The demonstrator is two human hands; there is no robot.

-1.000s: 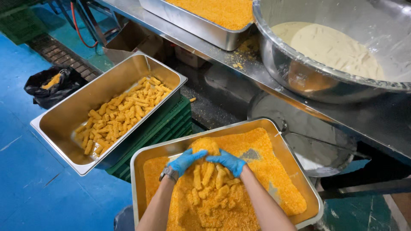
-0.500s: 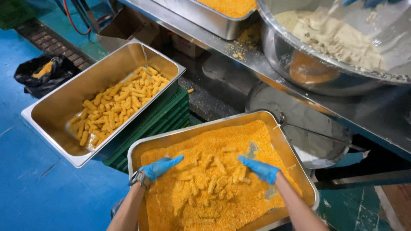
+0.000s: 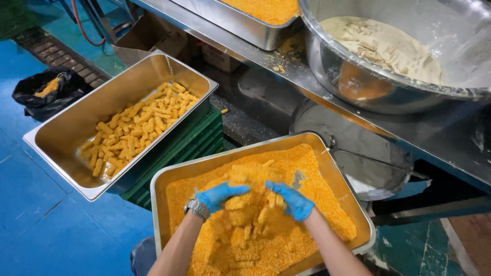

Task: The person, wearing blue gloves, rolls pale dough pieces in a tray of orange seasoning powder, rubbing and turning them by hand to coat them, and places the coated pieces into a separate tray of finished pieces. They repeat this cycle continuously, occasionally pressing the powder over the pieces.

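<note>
Steel tray (image 3: pixel 327 168) of orange breadcrumbs, at 6 o'clock in the view: left hand (image 3: pixel 219 196) and right hand (image 3: pixel 291 200), both blue-gloved, fingers curled loosely about a heap of crumbed sticks (image 3: pixel 250 202) at tray centre. Second tray (image 3: pixel 66 133) of coated sticks at 9 o'clock on a green crate (image 3: pixel 189 140). Batter bowl (image 3: pixel 358 82) on the table at 1 o'clock.
</note>
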